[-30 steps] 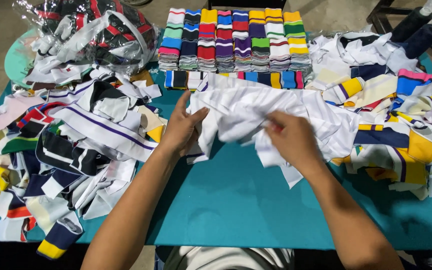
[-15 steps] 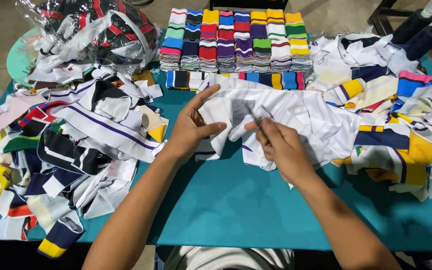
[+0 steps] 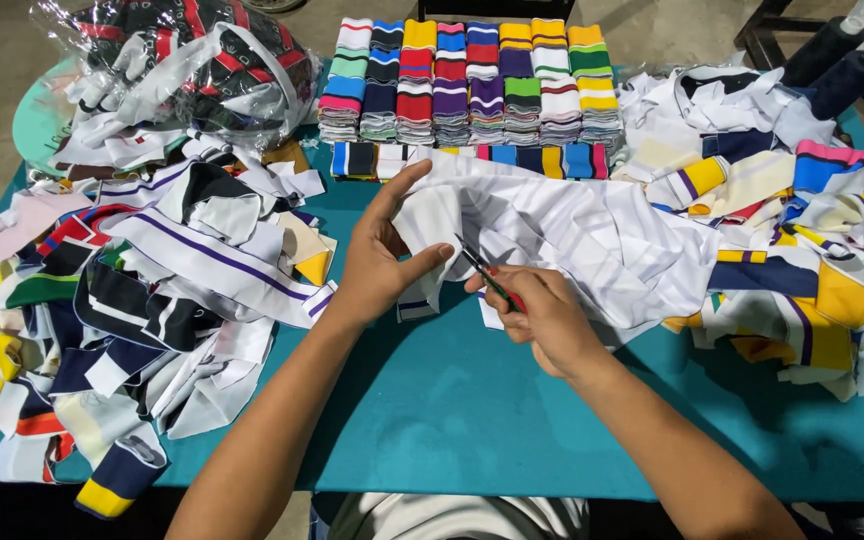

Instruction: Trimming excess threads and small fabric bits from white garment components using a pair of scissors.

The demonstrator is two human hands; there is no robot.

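Observation:
A white fabric piece with thin stripes [image 3: 572,225] lies bunched on the teal table [image 3: 452,400]. My left hand [image 3: 382,255] pinches its left edge between thumb and fingers and lifts it slightly. My right hand [image 3: 542,315] grips a small pair of snips [image 3: 487,275] with a red handle, the dark blades pointing up-left at the fabric edge just beside my left thumb.
A heap of mixed striped collar pieces [image 3: 142,290] covers the left side. Another heap [image 3: 792,220] lies at the right. Neat stacks of coloured ribbed bands [image 3: 467,85] stand at the back. A clear plastic bag of pieces [image 3: 187,65] sits back left, dark thread cones [image 3: 837,50] back right.
My hands went from spreading the white fabric to gripping it: the left hand now pinches the edge and the right hand has brought the snips up to it.

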